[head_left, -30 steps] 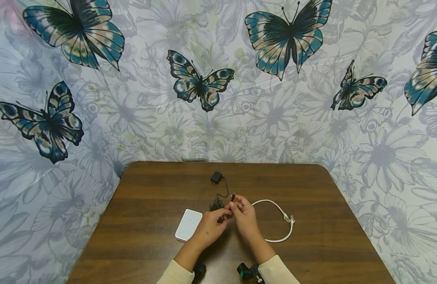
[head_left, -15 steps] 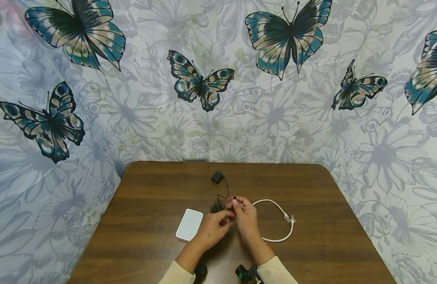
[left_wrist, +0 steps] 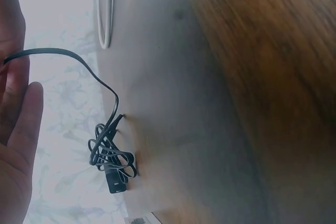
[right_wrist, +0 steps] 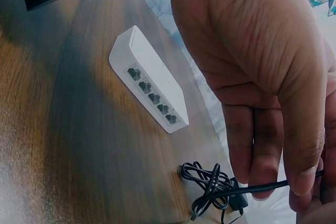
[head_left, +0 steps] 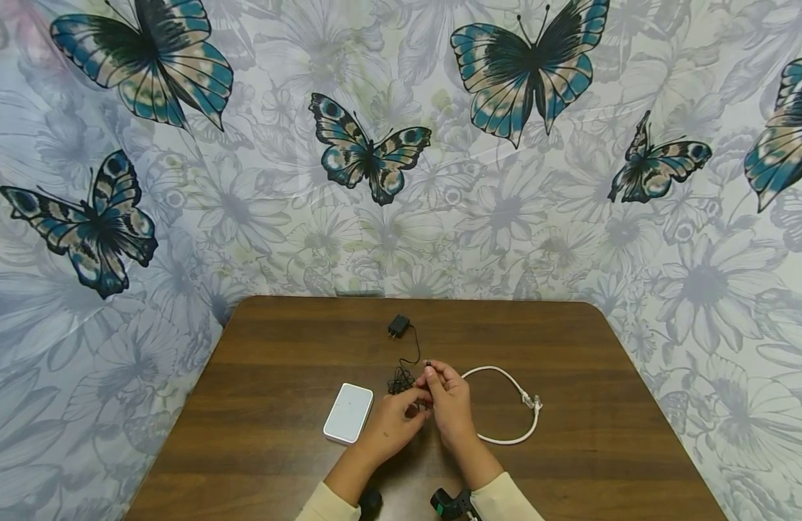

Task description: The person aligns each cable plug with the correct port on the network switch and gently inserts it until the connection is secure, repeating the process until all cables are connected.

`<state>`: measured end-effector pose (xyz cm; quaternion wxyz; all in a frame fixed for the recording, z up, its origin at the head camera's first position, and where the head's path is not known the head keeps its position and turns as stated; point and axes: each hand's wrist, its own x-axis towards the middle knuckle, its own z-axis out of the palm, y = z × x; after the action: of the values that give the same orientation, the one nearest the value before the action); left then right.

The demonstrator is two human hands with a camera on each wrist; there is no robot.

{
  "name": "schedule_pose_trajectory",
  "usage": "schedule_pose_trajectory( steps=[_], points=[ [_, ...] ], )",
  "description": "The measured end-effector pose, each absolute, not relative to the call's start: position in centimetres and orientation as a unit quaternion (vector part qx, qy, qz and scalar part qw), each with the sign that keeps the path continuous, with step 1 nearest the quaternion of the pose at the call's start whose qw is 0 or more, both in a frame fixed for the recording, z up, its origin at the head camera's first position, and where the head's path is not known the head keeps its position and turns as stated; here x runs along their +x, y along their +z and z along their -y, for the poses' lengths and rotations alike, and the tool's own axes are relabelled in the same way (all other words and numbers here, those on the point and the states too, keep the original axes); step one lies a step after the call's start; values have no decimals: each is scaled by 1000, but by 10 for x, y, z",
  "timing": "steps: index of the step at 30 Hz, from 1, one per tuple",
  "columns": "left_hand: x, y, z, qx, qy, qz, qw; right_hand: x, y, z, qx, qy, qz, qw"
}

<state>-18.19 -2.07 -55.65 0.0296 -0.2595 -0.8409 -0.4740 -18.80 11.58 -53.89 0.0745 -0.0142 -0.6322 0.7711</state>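
My right hand (head_left: 450,401) pinches the thin black cable of a power adapter between thumb and fingers. A short dark tip shows above its fingertips in the head view. Close beside it, my left hand (head_left: 393,423) holds the same cable, its thumb and forefinger drawn together; the exact grip is partly hidden. From the hands the cable (left_wrist: 58,51) runs down to a loosely bundled coil (head_left: 401,379). The black adapter (head_left: 398,326) with its prongs lies beyond the coil. A white network switch (head_left: 348,414) lies left of the hands, its row of ports visible in the right wrist view.
A white Ethernet cable (head_left: 506,441) curves in a loop right of the hands, its plugs (head_left: 532,401) together. All of it lies on a brown wooden table (head_left: 602,434). Behind stands a butterfly-patterned backdrop (head_left: 505,210).
The dark tip above my right fingertips shows shorter than a second ago. Both hands have shifted only slightly, still together at the cable. Switch, adapter and white cable stay in place.
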Motion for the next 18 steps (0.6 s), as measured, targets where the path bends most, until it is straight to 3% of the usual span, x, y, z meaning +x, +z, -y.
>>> schedule_pose_trajectory(
  steps=[11, 18],
  points=[
    [-177, -559, 20, -259, -474, 841, -13, -187, -537, -115, -1, 794, 604, 70],
    [-174, -567, 24, -274, -459, 845, 15, -186, -537, -116, -6, 787, 610, 92]
  ],
)
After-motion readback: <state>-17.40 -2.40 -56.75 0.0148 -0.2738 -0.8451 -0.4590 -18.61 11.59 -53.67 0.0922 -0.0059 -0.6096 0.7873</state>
